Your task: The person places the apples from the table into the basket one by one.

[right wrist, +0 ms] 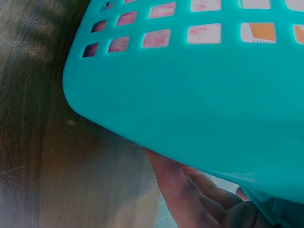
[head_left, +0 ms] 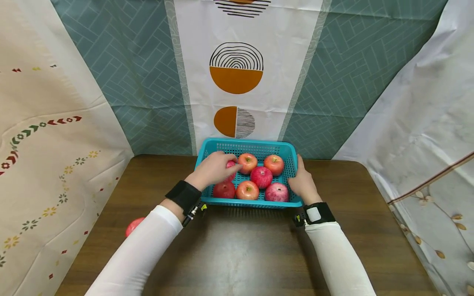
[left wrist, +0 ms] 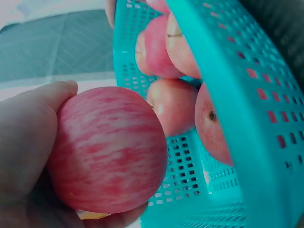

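Note:
My left hand (head_left: 212,169) reaches over the left end of a blue-green plastic basket (head_left: 255,203). It grips a red streaked apple (left wrist: 109,152), fingers and thumb curled round its sides, close above the basket floor in the left wrist view. Several apples lie inside, among them a paler one (head_left: 247,190) at the front and a deep red one (head_left: 261,177) in the middle. At the basket's right end, my right hand (head_left: 304,184) holds the side wall, thumb over the rim and fingers along the outside. The right wrist view shows its fingers (right wrist: 178,190) partly hidden by the basket.
Another red apple (head_left: 134,226) lies on the brown wooden table (head_left: 237,255) at the left, partly covered by the left sleeve (head_left: 148,246). Behind the basket hangs a patterned cloth (head_left: 237,24); more cloth (head_left: 44,156) borders the table at both sides.

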Tool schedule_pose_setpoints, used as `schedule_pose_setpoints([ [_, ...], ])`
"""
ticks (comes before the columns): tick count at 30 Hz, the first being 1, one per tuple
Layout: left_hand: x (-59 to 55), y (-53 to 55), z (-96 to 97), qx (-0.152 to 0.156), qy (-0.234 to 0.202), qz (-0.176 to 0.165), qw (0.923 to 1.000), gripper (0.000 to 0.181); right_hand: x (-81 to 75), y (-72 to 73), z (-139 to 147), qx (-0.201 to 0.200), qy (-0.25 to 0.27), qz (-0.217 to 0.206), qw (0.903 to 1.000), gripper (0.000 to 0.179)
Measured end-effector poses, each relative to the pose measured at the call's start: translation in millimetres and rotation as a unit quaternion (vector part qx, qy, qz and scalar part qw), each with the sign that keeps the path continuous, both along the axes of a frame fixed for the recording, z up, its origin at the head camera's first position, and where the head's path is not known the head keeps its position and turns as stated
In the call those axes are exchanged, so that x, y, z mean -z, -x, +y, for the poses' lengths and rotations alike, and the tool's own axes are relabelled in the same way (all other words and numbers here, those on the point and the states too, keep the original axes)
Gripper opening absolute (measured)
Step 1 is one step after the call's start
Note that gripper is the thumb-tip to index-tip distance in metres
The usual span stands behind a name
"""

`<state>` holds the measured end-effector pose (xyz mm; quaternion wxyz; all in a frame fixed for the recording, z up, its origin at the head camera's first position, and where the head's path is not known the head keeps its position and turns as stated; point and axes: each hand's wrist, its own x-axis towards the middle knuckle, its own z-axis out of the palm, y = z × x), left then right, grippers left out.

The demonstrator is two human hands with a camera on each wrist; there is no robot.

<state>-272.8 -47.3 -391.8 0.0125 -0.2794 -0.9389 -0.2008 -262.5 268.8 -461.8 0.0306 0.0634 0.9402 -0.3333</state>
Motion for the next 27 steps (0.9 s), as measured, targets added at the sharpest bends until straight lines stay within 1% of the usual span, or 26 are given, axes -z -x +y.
schedule_pose_setpoints([
  [4,3.2,13.1,6.3,-0.031,0.012,-0.043,0.9985,0.039,0.1,-0.2,0.9,0.001,0.003,-0.003,1.0,0.09],
  [6,7.0,18.7,8.6,-0.045,0.014,-0.061,0.997,0.039,0.2,-0.5,1.2,0.002,0.002,-0.002,1.0,0.09],
  [11,17.9,29.0,11.2,-0.075,0.041,-0.103,0.991,0.039,-0.1,-0.5,0.5,0.001,0.004,-0.001,1.0,0.09],
  [14,21.8,32.9,12.0,-0.088,0.043,-0.125,0.9872,0.05,0.3,-0.4,-0.1,0.002,0.004,0.002,1.0,0.09],
  [19,25.5,37.4,15.2,-0.095,0.024,-0.144,0.9846,0.067,0.1,-0.1,-0.9,0.002,0.004,0.009,0.9999,0.089],
  [24,29.6,37.2,17.9,-0.088,0.021,-0.155,0.9837,0.074,0.7,0.1,-0.2,0.003,0.004,0.012,0.9999,0.088],
  [27,33.3,36.1,17.1,-0.082,0.031,-0.16,0.9832,0.076,2.5,0.1,-0.3,0.004,0.004,0.011,0.9999,0.089],
])
